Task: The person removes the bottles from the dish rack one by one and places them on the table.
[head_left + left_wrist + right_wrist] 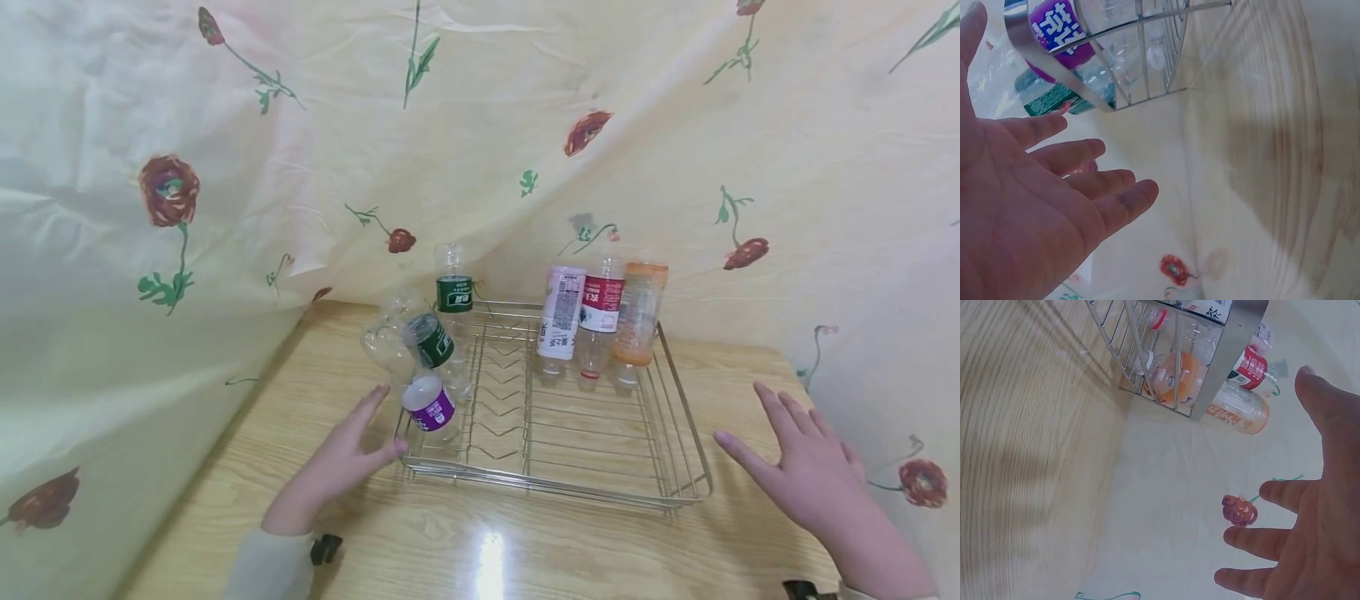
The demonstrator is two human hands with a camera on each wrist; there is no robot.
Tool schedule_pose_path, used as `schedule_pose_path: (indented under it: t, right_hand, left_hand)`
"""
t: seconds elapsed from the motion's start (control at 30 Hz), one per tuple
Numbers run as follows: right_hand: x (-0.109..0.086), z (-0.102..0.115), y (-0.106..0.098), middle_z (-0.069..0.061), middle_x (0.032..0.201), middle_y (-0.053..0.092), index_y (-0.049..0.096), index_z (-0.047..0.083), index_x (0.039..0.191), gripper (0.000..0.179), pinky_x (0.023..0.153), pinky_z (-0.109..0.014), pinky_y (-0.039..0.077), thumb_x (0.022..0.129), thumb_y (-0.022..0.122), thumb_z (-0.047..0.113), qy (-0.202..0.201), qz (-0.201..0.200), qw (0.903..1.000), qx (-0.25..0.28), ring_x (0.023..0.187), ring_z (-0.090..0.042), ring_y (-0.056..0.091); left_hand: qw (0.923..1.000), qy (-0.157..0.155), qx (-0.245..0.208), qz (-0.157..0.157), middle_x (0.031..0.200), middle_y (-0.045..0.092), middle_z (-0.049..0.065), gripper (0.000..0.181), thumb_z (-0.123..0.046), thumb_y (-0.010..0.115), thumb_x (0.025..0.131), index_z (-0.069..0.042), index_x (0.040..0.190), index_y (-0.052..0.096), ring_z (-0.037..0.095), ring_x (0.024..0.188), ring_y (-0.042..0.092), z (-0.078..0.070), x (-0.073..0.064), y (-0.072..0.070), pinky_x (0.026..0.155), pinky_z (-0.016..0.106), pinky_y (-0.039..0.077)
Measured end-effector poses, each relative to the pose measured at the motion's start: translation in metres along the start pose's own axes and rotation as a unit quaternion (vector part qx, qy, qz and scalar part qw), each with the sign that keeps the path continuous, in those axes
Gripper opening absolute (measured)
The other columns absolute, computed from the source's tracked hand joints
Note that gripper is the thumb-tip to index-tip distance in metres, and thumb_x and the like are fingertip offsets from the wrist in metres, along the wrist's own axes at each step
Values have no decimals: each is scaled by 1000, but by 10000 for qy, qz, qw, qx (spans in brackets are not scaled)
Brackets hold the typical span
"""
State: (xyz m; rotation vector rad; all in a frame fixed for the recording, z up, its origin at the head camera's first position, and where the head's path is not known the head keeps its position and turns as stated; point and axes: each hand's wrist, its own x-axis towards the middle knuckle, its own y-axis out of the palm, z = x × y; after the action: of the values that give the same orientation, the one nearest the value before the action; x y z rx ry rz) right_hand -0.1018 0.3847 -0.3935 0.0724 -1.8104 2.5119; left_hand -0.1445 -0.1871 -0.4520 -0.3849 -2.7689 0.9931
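Note:
My left hand [341, 458] is held with fingers spread beside the front left corner of a wire dish rack [540, 483], holding nothing. Just past its fingertips, a purple-labelled plastic bottle [432, 410] tilts in the rack's left part. Behind that lean a green-labelled bottle [431, 340] and a clear bulging bottle [386, 342]; another green-labelled bottle [454, 293] stands farther back. Off the rack's right side my right hand [810, 467] hovers, fingers apart and palm bare in the right wrist view. The rack's back right holds a pink-and-white bottle [562, 312], a red-labelled bottle [602, 304] and an orange-printed bottle [640, 312].
The rack stands on a light wooden table [420, 533], which shows along its front and both sides. A cream flowered cloth [480, 167] hangs behind the table and down both sides. Wire dividers [498, 400] run through the rack's left half.

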Motion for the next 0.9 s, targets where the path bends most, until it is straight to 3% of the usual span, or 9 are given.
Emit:
schedule_pose_path:
  t: [0.3,0.5,0.9]
  right_hand:
    - [1,6,1,-40,157,15,5,16,165,93,90,-89,10,99,57,56,-180,-88,9998,-55,135,-71,6]
    - [4,11,1,-41,155,19,7,12,165,93,99,-85,10,99,59,54,-404,-171,9990,46,136,-68,12]
    - [13,36,-4,-42,156,16,10,12,165,92,91,-87,19,99,63,49,-679,-269,9967,357,135,-69,14]
  left_hand:
    - [9981,-374,-455,188,166,17,13,108,-54,79,84,-17,164,17,45,147,20,-1,7,9,113,67,19]
    - [9978,-362,-494,244,166,18,13,108,-48,83,82,-16,164,19,46,147,20,-2,9,11,113,68,20]
    - [9967,-424,-647,249,166,21,9,111,-41,89,77,-21,164,23,43,148,21,-3,14,13,113,67,21]
